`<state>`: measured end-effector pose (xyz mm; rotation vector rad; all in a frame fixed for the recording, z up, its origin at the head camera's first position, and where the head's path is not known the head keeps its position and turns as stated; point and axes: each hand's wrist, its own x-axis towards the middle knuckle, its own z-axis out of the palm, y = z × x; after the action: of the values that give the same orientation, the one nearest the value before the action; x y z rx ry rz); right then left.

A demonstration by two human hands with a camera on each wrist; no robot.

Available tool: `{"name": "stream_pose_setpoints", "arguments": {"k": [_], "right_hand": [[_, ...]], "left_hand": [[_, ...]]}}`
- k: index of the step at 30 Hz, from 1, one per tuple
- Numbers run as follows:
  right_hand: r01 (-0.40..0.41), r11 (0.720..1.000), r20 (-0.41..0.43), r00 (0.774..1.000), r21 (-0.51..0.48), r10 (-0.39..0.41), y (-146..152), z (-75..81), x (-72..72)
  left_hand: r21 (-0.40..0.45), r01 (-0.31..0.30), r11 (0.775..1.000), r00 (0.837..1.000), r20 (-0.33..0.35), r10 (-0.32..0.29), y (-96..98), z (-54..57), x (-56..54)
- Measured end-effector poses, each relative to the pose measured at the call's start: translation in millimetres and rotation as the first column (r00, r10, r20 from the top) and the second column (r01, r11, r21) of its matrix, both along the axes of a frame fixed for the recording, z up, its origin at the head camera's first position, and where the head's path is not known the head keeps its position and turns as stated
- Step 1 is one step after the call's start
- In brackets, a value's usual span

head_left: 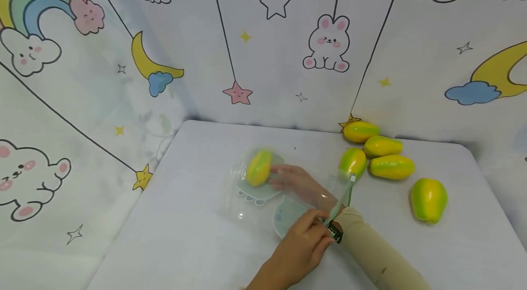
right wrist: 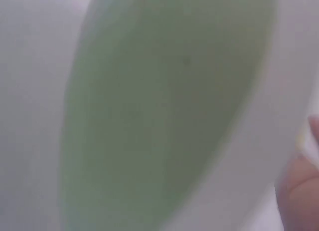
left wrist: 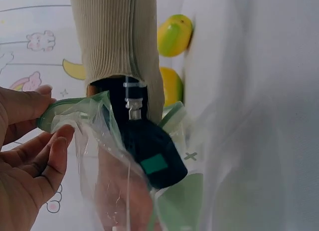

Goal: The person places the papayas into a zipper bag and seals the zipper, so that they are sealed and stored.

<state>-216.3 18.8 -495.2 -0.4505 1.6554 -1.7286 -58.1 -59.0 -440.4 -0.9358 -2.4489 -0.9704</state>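
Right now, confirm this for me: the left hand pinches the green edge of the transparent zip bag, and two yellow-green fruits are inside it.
Not two: the head view shows just one yellow-green fruit inside the transparent zip bag. The rest stands: the left hand pinches the bag's green edge.

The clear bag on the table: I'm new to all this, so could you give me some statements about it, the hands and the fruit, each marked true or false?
1. The left hand pinches the rim of the clear bag. True.
2. Both hands are outside the bag. False: the right hand is inside it.
3. One bagged fruit shows through the plastic. True.
4. Only three fruits lie outside the bag. False: five loose fruits do.
5. A beige sleeve covers the right forearm. True.
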Motion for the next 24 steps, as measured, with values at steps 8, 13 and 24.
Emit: {"name": "stream_pose_setpoints", "arguments": {"k": [8, 13, 24], "right_hand": [[-0.138, 0.984, -0.163, 0.974, 0.111, 0.155, 23.3, 1.7, 4.2], [-0.051, 0.981, -0.293, 0.950, 0.185, 0.105, 53.2, 3.2, 18.5], [0.179, 0.903, -0.208, 0.973, 0.390, -0.102, 94.3, -3.6, 28.2]], "left_hand": [[0.003, -0.006, 1.000, 1.000, 0.011, 0.006, 3.4, -4.8, -4.8], [0.024, -0.020, 1.000, 0.999, 0.028, 0.019, 4.5, -9.7, -5.9], [0.032, -0.022, 0.999, 0.997, 0.081, 0.020, 7.2, -14.4, -16.1]]}}
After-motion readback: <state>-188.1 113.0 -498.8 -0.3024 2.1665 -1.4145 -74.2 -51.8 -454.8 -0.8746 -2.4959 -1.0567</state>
